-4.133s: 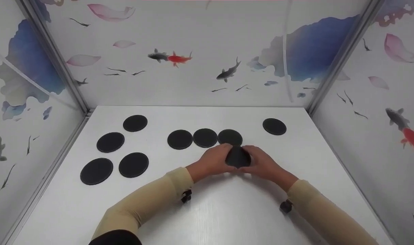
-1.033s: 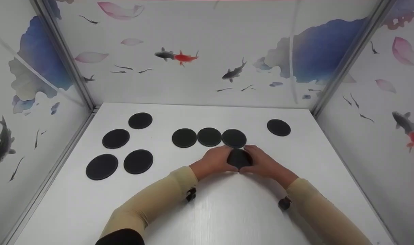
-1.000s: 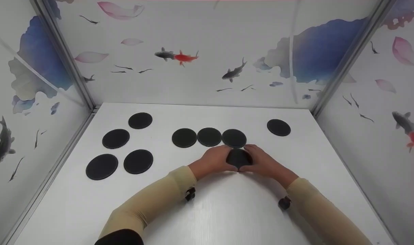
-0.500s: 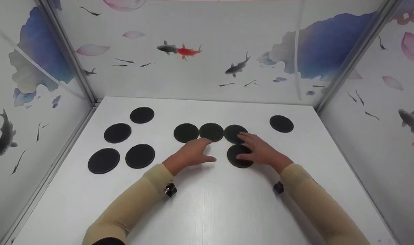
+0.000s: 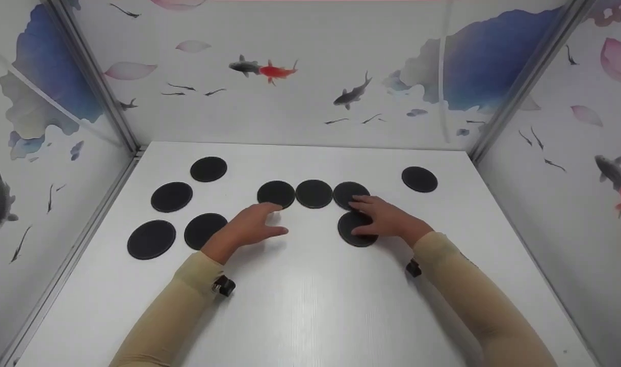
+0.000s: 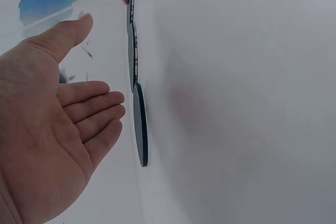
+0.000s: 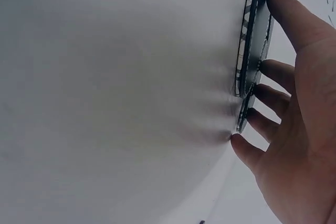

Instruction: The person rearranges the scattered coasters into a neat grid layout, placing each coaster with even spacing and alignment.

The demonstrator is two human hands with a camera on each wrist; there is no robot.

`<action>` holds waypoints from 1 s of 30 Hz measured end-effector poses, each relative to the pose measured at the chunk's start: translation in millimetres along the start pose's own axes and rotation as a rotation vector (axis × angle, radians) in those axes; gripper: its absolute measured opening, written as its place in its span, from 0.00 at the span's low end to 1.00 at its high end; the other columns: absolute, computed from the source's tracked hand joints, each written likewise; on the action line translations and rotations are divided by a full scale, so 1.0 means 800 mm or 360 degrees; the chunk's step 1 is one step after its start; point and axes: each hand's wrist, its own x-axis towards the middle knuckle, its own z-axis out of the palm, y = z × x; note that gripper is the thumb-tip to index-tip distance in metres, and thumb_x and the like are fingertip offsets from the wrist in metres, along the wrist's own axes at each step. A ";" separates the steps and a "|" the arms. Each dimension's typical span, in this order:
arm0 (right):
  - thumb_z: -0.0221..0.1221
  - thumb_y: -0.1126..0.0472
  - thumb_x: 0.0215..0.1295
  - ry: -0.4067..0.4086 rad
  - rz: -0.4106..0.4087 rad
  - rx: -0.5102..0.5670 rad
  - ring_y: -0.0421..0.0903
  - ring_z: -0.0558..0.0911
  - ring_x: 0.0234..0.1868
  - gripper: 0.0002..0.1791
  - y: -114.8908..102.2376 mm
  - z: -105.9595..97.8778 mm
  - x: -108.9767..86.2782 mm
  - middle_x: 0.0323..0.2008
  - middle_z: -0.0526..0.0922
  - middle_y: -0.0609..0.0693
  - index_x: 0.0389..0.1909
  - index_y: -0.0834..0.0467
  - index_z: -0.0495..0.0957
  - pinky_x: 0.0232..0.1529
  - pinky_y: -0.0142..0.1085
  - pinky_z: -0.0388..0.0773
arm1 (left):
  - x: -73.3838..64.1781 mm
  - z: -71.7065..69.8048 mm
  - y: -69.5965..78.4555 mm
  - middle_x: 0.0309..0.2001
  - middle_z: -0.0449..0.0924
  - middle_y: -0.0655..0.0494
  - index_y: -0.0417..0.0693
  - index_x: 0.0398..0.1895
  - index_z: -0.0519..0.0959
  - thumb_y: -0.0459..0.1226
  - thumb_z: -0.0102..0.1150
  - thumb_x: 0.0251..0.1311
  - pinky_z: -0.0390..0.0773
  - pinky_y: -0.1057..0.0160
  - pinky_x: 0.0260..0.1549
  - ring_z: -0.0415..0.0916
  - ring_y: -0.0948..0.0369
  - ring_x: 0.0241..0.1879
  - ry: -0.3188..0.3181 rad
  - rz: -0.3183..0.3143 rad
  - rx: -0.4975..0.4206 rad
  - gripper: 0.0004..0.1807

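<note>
Round black coasters with stitched edges lie flat on a white table. Three form a touching row: left coaster (image 5: 276,191), middle coaster (image 5: 314,193), right coaster (image 5: 347,190). A front coaster (image 5: 355,241) sits just below the right end of that row. My right hand (image 5: 389,219) has its fingers spread, thumb over the front coaster and fingertips at the right coaster; the right wrist view shows the thumb (image 7: 294,17) at a coaster's edge. My left hand (image 5: 247,227) holds nothing. Its fingers reach the left coaster's near edge in the head view; the left wrist view shows its bare palm (image 6: 47,114).
Several more coasters lie at the left, among them a far coaster (image 5: 208,169) and a near coaster (image 5: 151,239). Another lone coaster (image 5: 419,179) lies at the back right. Printed panels (image 5: 310,112) with metal corner posts enclose the table (image 5: 310,306) on three sides.
Both hands framed the front coaster a second ago. My left hand has since let go and moved left. My right hand has loosened and stays over it. The coasters keep their arrangement.
</note>
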 end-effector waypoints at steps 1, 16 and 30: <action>0.70 0.31 0.70 -0.0002 0.0001 -0.0009 0.63 0.53 0.88 0.52 0.000 0.000 0.001 0.88 0.58 0.52 0.86 0.52 0.66 0.84 0.60 0.55 | -0.004 -0.004 -0.005 0.78 0.74 0.41 0.38 0.80 0.72 0.54 0.71 0.73 0.65 0.42 0.79 0.67 0.43 0.79 0.0009 -0.0008 -0.0001 0.42; 0.71 0.33 0.70 0.0042 -0.0057 0.0019 0.64 0.54 0.87 0.51 0.005 0.004 -0.001 0.87 0.59 0.55 0.85 0.54 0.67 0.83 0.61 0.56 | -0.071 -0.057 -0.075 0.81 0.67 0.37 0.39 0.80 0.71 0.52 0.71 0.74 0.62 0.38 0.79 0.62 0.39 0.81 0.0200 -0.0229 -0.0064 0.40; 0.71 0.31 0.69 0.0036 -0.0029 0.0065 0.61 0.53 0.88 0.52 0.006 0.004 -0.002 0.88 0.57 0.51 0.86 0.51 0.66 0.84 0.59 0.56 | -0.126 -0.065 -0.128 0.82 0.59 0.29 0.32 0.83 0.63 0.54 0.76 0.68 0.60 0.33 0.79 0.57 0.34 0.82 0.0200 -0.0331 -0.0030 0.53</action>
